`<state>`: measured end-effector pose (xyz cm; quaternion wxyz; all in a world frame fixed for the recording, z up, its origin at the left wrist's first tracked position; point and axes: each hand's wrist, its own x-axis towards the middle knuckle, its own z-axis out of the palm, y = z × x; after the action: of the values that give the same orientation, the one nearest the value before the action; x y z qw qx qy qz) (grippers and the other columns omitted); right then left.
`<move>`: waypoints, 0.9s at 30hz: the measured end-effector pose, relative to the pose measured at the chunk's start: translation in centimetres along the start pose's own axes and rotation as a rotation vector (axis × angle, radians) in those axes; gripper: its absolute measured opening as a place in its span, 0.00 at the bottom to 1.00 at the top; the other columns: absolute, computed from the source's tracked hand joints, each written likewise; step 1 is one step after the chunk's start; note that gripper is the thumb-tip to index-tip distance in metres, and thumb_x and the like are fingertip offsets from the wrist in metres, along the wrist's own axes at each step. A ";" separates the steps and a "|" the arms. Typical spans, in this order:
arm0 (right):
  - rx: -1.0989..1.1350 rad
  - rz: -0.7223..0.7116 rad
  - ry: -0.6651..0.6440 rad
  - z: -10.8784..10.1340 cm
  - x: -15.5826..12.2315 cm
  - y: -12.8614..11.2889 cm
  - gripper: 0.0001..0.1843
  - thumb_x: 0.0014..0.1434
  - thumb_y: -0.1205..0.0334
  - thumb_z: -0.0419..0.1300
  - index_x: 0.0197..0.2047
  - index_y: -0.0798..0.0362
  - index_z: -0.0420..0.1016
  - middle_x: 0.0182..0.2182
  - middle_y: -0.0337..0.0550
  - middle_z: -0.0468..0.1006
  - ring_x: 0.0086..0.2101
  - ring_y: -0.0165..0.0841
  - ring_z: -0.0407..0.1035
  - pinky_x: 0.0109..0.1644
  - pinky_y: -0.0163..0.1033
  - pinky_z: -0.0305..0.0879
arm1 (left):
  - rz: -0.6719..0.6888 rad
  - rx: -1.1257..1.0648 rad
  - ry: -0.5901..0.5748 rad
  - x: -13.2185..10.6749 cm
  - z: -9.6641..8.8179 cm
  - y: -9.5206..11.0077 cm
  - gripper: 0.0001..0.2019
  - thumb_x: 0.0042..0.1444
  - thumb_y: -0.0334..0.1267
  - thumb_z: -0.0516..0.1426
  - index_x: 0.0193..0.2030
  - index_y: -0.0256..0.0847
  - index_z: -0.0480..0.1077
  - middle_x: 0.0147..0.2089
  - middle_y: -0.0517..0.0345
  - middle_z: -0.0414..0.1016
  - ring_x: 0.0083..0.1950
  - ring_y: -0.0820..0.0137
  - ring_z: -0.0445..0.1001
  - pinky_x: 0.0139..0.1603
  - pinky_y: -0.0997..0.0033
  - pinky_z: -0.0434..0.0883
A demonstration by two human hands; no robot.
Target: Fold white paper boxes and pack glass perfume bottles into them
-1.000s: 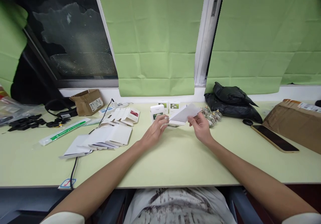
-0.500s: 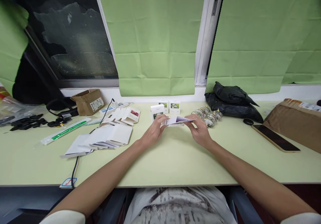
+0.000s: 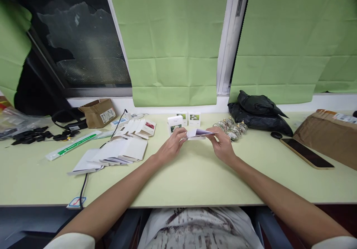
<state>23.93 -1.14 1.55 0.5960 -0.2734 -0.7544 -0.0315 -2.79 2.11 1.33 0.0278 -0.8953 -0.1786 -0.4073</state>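
Between my two hands, above the middle of the table, is a white cardboard box (image 3: 196, 134), with flaps at its upper side showing. My left hand (image 3: 173, 143) is closed on its left end, thumb below and fingers on top. The right end is pinched by my right hand (image 3: 222, 144). Just behind stand small white boxes with pictures on them: one box (image 3: 175, 122) close by my left fingers, and another box (image 3: 194, 119) farther back, beside a partly hidden third. Several clear glass ornaments (image 3: 233, 130) with gold tops lie beyond my right hand.
Flattened white boxes (image 3: 119, 150) lie in an overlapping pile on the left, crossed by a black cable (image 3: 83, 189). An open brown carton (image 3: 98, 114) stands behind them. On the right are a black plastic bag (image 3: 258, 111), a phone (image 3: 306, 153) and a large brown carton (image 3: 329, 135).
Both hands stay nearly in place on the white box. My left fingers have shifted very slightly, and a little more of the standing box behind them shows.
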 end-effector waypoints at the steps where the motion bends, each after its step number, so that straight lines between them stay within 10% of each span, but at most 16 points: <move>1: -0.004 0.000 -0.006 0.0 0.0 0.0 0.08 0.73 0.65 0.57 0.50 0.45 0.75 0.41 0.45 0.81 0.43 0.41 0.75 0.47 0.49 0.72 | -0.004 0.001 -0.004 0.0 0.0 0.0 0.20 0.72 0.28 0.51 0.66 0.47 0.55 0.64 0.42 0.65 0.68 0.60 0.67 0.62 0.50 0.74; 27: -0.182 -0.107 -0.167 -0.6 0.0 0.5 0.18 0.72 0.69 0.54 0.59 0.43 0.76 0.44 0.48 0.78 0.44 0.43 0.72 0.46 0.49 0.72 | -0.010 -0.062 0.038 0.0 0.2 1.0 0.18 0.71 0.29 0.53 0.63 0.44 0.57 0.61 0.40 0.70 0.67 0.59 0.70 0.61 0.49 0.75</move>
<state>24.70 -0.92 1.56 0.5012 -0.2874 -0.8090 -0.1088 -2.33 1.21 1.30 0.0012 -0.8868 -0.1697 -0.4299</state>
